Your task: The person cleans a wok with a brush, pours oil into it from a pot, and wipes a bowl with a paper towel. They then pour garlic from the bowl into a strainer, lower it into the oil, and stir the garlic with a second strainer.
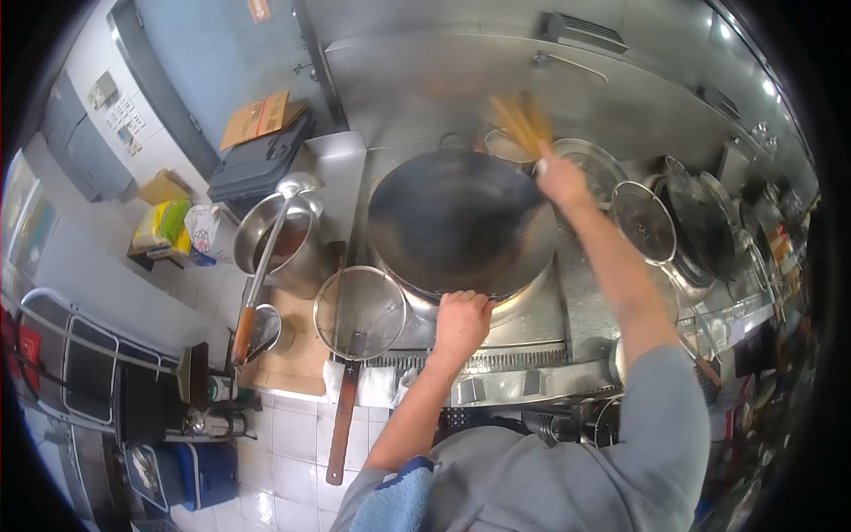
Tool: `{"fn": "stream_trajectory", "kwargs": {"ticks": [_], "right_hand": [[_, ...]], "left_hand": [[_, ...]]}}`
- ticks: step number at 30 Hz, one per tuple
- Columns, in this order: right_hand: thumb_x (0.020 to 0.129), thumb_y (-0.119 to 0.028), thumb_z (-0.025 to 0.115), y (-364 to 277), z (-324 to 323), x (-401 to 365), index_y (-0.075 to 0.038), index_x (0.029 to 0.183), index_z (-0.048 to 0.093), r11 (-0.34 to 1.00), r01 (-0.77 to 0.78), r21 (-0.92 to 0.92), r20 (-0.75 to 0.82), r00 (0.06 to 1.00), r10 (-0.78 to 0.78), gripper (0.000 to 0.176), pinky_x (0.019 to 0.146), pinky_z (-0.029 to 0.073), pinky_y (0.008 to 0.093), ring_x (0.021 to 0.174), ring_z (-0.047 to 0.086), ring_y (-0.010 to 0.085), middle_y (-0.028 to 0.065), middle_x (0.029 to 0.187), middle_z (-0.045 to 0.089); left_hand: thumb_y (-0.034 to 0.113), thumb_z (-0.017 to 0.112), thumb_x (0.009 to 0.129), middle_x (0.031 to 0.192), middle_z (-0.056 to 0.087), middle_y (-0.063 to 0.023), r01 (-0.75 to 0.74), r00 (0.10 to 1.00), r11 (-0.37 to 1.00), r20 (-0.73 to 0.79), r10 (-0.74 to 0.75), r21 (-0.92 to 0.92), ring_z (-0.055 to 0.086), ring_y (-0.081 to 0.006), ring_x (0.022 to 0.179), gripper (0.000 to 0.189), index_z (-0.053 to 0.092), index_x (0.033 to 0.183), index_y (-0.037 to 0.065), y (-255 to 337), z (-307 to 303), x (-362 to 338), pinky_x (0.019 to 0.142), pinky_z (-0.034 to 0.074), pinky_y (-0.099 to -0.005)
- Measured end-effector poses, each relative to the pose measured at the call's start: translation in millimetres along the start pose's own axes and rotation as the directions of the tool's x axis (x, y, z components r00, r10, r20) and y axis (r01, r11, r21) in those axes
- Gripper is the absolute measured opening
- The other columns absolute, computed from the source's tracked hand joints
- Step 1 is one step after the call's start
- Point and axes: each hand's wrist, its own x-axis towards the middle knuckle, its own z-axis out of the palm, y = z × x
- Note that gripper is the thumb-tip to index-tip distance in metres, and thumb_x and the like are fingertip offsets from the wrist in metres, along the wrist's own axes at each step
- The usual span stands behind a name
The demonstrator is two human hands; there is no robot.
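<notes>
A large dark wok [448, 217] sits on the stove burner in front of me, with no food visible in its bowl. My left hand [464, 326] is closed over the wok's near edge; whether it grips a loop handle there is hidden. Beyond the wok's right side, my right hand [562, 181] is closed around a bamboo wok brush [523, 122]. Motion blurs the brush, whose pale bristles fan upward near the back wall. A round wire strainer [360, 313] with a wooden handle lies just left of the wok.
To the left stand a steel pot [282, 244] of reddish-brown liquid and a ladle [266, 257] across a small metal cup [266, 330]. At right are another strainer [644, 222] and several stacked pans [696, 222]. A steel splash wall [408, 89] closes the back.
</notes>
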Motion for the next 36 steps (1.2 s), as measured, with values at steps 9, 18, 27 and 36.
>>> {"fn": "stream_trajectory", "kwargs": {"ticks": [9,18,27,36], "right_hand": [[0.07,-0.031,0.072,14,9,-54,-0.021,0.142,0.037,0.803,0.471,0.366,0.789,0.301,-0.536,0.081,0.099,0.041,0.0417,0.118,0.051,0.0302,0.0172,0.129,0.053],[0.075,-0.02,0.062,-30,88,-31,-0.013,0.127,0.049,0.999,0.044,0.016,0.375,0.926,-0.046,0.054,0.083,0.051,0.0432,0.097,0.064,0.0333,0.019,0.103,0.065],[0.076,-0.022,0.067,26,11,9,-0.023,0.139,0.039,0.936,0.222,-0.275,0.368,0.923,-0.111,0.07,0.077,0.052,0.042,0.092,0.065,0.031,0.0161,0.111,0.062],[0.07,-0.033,0.074,-115,140,-40,-0.022,0.144,0.029,0.867,-0.081,0.492,0.548,0.802,-0.236,0.087,0.088,0.047,0.0437,0.107,0.056,0.0409,0.022,0.119,0.057]], "left_hand": [[0.014,0.064,0.079,0.068,0.059,-0.0113,0.003,0.994,1.0,0.106,-0.003,0.005,0.057,-0.0311,0.068,0.016,0.058,0.067,0.006,1,-10,-2,0.066,0.041,-0.0427],[0.013,0.063,0.078,0.068,0.06,-0.0142,0.021,0.994,0.999,0.111,-0.018,-0.024,0.057,-0.0344,0.068,0.016,0.06,0.067,0.002,3,-8,3,0.065,0.041,-0.045],[0.015,0.064,0.078,0.065,0.06,-0.0125,0.031,0.992,0.999,0.123,-0.029,-0.017,0.058,-0.032,0.067,0.018,0.059,0.065,0.005,-3,-17,6,0.065,0.04,-0.044],[0.016,0.064,0.078,0.063,0.059,-0.0139,0.037,0.994,0.998,0.108,-0.033,-0.04,0.057,-0.0339,0.064,0.022,0.058,0.062,0.002,-11,-13,7,0.065,0.043,-0.0439]]}}
